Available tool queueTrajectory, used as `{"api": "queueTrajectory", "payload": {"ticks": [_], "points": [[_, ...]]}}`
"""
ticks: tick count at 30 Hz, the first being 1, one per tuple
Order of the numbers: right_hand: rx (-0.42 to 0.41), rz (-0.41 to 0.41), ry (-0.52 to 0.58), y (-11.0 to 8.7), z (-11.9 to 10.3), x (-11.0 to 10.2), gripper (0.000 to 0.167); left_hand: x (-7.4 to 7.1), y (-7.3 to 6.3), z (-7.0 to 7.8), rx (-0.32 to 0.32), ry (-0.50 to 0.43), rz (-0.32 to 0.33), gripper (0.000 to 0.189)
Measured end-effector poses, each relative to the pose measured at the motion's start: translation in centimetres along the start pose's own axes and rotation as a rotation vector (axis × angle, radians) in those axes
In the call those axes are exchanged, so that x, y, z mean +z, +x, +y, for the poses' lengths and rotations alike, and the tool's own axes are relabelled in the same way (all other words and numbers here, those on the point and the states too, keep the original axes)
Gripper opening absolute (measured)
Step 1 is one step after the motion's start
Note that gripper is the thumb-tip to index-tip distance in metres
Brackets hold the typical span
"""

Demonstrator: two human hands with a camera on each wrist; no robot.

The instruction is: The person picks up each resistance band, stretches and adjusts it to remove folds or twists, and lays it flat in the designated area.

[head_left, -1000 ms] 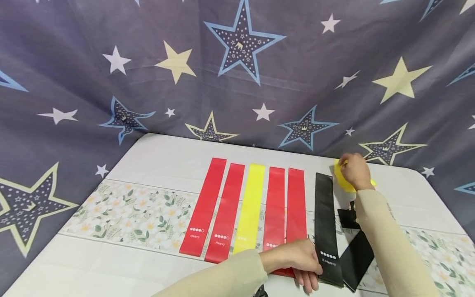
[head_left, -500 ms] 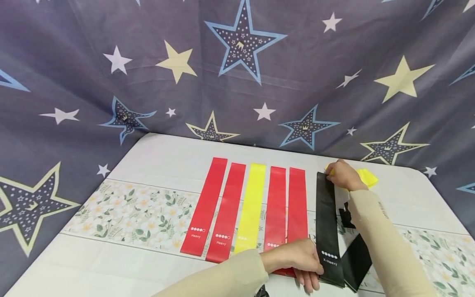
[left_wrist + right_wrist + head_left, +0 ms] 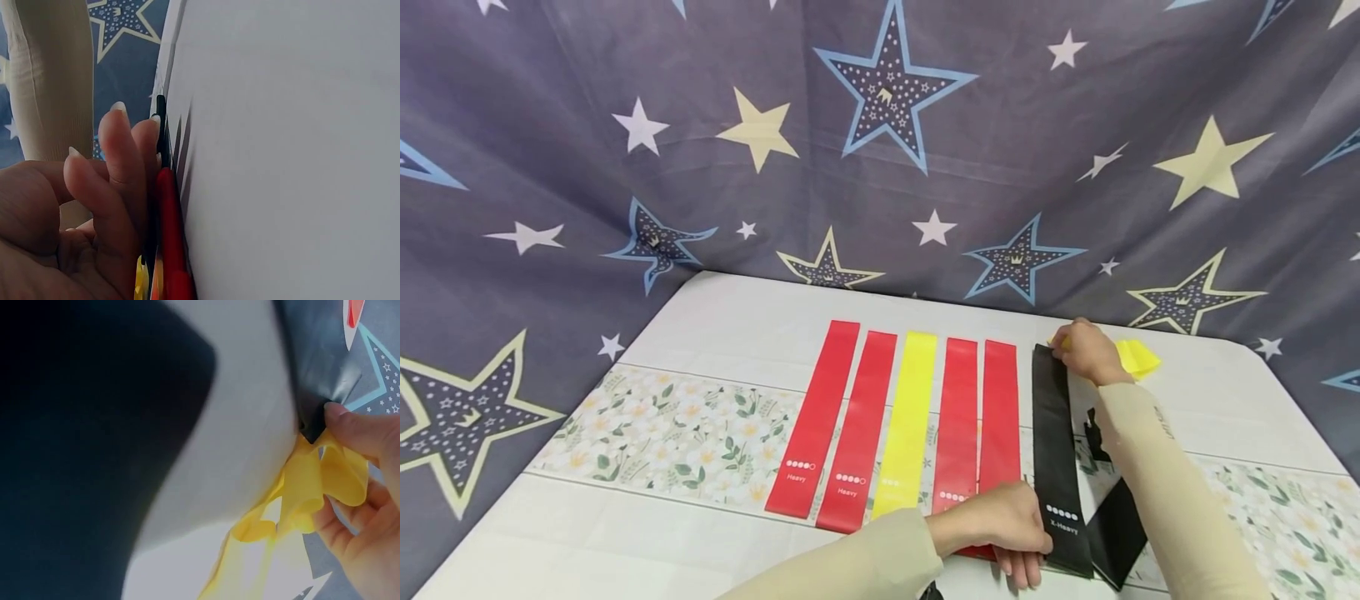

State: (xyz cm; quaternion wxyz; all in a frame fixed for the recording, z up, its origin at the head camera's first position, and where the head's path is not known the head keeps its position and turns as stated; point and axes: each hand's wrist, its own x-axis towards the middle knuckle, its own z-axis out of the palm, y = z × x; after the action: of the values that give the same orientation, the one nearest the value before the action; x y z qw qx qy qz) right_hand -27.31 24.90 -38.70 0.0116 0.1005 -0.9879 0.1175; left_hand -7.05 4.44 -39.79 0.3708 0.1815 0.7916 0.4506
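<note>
A long black resistance band [image 3: 1054, 442] marked "X-Heavy" lies lengthwise on the table, right of the red ones. My right hand [image 3: 1086, 350] pinches its far end; in the right wrist view the thumb [image 3: 347, 425] lies over the black band's corner [image 3: 325, 356]. Crumpled yellow band [image 3: 294, 494] hangs in loops right beneath that corner, beside the fingers. At the black band's near end, my left hand [image 3: 1011, 521] rests with its fingertips at the left edge, over the end of a red band [image 3: 1000, 417]. Its fingers [image 3: 119, 150] look relaxed in the left wrist view.
Left of the hands lie more bands in a row: red [image 3: 812, 417], red [image 3: 856, 433], yellow [image 3: 904, 425] and red [image 3: 955, 417]. A folded black band [image 3: 1116, 533] sits under the right forearm. Behind the table hangs a star-patterned cloth [image 3: 880, 192].
My right hand has come left from the yellow band to the black band's far end, which has shifted slightly left. My left hand has stayed at the near end.
</note>
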Motion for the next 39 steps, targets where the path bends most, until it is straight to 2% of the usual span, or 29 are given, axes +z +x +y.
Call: {"api": "queueTrajectory", "payload": {"ticks": [3,9,15,22,29,34,39], "points": [[-0.012,-0.014,-0.001,0.1,-0.2,-0.1,0.014,0.1,-0.2,0.1,-0.009,0.021,0.015,0.037],[-0.06,-0.026,-0.015,0.0,-0.6,-0.2,0.019,0.0,-0.1,0.1,-0.019,0.04,-0.004,0.037],[-0.05,-0.016,0.021,-0.4,-0.3,-0.9,0.036,0.2,-0.1,0.2,0.005,0.092,0.004,0.036],[-0.08,0.118,0.138,-1.6,0.5,-2.9,0.049,0.5,-0.4,0.5,0.011,0.091,0.053,0.037],[-0.07,0.236,0.166,-2.6,0.7,-5.1,0.031,0.3,-0.6,0.9,0.017,0.125,0.074,0.039],[-0.075,0.299,0.165,-3.2,0.8,-6.4,0.024,-0.4,-0.4,1.1,0.058,0.157,0.068,0.041],[-0.075,0.368,0.153,-3.9,0.7,-7.6,0.022,-1.1,-0.2,1.4,0.101,0.191,0.095,0.039]]}}
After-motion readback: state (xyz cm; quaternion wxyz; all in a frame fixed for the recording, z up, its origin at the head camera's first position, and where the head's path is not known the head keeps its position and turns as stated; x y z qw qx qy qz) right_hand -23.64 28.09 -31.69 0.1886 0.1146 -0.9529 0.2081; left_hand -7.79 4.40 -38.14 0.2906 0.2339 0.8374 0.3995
